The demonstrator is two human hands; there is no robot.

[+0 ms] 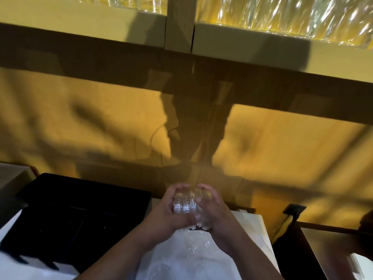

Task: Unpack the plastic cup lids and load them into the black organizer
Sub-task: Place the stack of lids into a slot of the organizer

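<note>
both hands meet low in the centre of the frame. left hand point(165, 213) and right hand point(216, 211) each curl round one end of a short stack of clear plastic lids point(186, 201), held on its side between them, above the counter. clear plastic wrapper point(187, 253) lies crumpled just below the hands at bottom centre. its upper edge reaches the heels of the hands, and i cannot tell whether the stack is fully out of it or partly sleeved. black organizer point(84, 209) sits at lower left, just beside the left forearm and apart from the stack. judgement on progress: unpacking looks under way or nearly finished for this stack, and loading is not yet done for it. that leaves the carry to the lower left and the drop into a slot. the organizer's compartments are dark and show almost nothing, so whether any lids already sit inside cannot be told. the whole frame is soft with blur and the lid count is unreadable. a faint round clear shape in the wrapper near the bottom edge may be more lids, uncertain. the bottom of the frame cuts off the forearms and the wrapper. wall outlet point(293, 209) at right, glass-fronted cabinets point(80, 19) along the top.
</note>
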